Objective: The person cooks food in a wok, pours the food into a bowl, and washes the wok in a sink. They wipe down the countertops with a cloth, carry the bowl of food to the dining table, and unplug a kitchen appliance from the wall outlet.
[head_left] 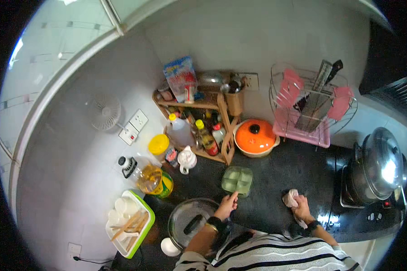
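My left hand (227, 206) has its fingers curled, with thumb and forefinger at the near rim of a green four-compartment seasoning box (237, 180). The box sits on the black countertop (275, 217). Farther right, my right hand (302, 210) is closed on a crumpled pale cloth (290, 198) against the counter, and part of the cloth hangs below the fingers. Beneath my left forearm is a pan with a glass lid (187, 221), partly covered by the arm.
A wooden rack (228, 151) of bottles stands behind, beside an orange-lidded pot (256, 137). A wire knife rack (312, 131) and a steel steamer (382, 165) are to the right. Leftward are an oil bottle (156, 180), a cup tray (149, 217) and a white bowl (169, 247).
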Tool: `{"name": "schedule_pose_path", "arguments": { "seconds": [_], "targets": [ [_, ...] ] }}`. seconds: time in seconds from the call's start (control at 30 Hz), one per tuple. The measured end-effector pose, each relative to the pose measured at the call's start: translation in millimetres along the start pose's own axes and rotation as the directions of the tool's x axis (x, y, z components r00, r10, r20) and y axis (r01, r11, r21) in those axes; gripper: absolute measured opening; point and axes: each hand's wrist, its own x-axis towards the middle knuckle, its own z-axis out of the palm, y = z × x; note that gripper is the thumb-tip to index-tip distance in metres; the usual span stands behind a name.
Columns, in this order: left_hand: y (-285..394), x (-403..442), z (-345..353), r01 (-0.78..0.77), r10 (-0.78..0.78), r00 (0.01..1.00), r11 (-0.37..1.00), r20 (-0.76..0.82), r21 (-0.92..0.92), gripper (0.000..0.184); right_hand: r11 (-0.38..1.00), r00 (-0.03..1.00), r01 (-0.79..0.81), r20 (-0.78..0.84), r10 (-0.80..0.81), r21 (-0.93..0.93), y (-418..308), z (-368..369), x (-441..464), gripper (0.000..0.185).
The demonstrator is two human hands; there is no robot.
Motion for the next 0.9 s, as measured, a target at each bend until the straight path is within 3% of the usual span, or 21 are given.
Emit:
{"name": "schedule_pose_path", "arguments": {
  "seconds": [0.07,0.13,0.2,0.23,0.3,0.33,0.4,0.5,0.6,0.67,0.9],
  "targets": [
    [12.8,-5.1,2.8,-0.033,0.021,0.993,0.994,-0.115,-0.106,0.027,0.999,1.0,0.028,0.007,-0.028,-0.023,9.1,3.9,1.1,0.046],
    [29.8,-28.9,-2.6,-0.08,0.071,0.996,0.965,-0.045,-0.248,0.025,1.0,1.0,0.007,0.013,-0.007,0.0,8.3,0.5,0.2,0.048],
    [62.7,-50.9,-16.0,-0.078,0.064,0.996,0.962,-0.063,-0.263,0.024,1.0,1.0,-0.002,0.028,0.002,-0.008,11.9,3.5,1.2,0.047],
    [93.1,-80.3,-11.3,-0.283,0.29,0.952,0.956,-0.102,0.077,0.024,1.0,1.0,0.01,0.03,-0.009,-0.009,12.1,4.0,1.5,0.047],
    [145.6,-95.7,-26.9,-0.231,0.236,0.965,0.971,-0.113,0.054,0.025,1.0,0.999,0.003,0.032,-0.003,0.013,11.3,2.8,1.2,0.047],
    [175.5,-105.0,-23.7,-0.312,0.332,0.931,0.94,-0.151,0.141,0.024,0.999,0.999,-0.005,0.032,0.004,0.033,9.6,1.4,0.8,0.047],
    [228.8,-106.7,-26.6,-0.406,0.417,0.9,0.908,-0.126,0.1,0.026,0.999,0.999,-0.031,0.043,0.029,0.045,0.1,-4.0,1.4,0.047],
    [302.3,-87.9,-24.2,-0.385,0.388,0.919,0.922,-0.075,0.049,0.023,0.997,0.998,-0.051,0.034,0.049,0.052,-4.8,-4.9,0.3,0.046],
    [348.2,-55.7,-1.3,-0.466,0.468,0.872,0.883,-0.142,0.048,0.022,0.999,0.999,-0.032,0.009,0.032,0.019,1.3,-0.2,-1.2,0.046],
    [367.9,-26.8,-0.2,-0.452,0.434,0.881,0.89,-0.189,-0.061,0.023,0.999,0.999,-0.032,-0.004,0.032,-0.015,5.9,5.8,-2.7,0.046],
    [395.6,48.2,1.6,-0.376,0.367,0.925,0.922,-0.095,-0.096,0.028,0.997,1.0,0.001,-0.026,-0.003,-0.08,1.5,2.2,-4.1,0.045]
  ]
}}
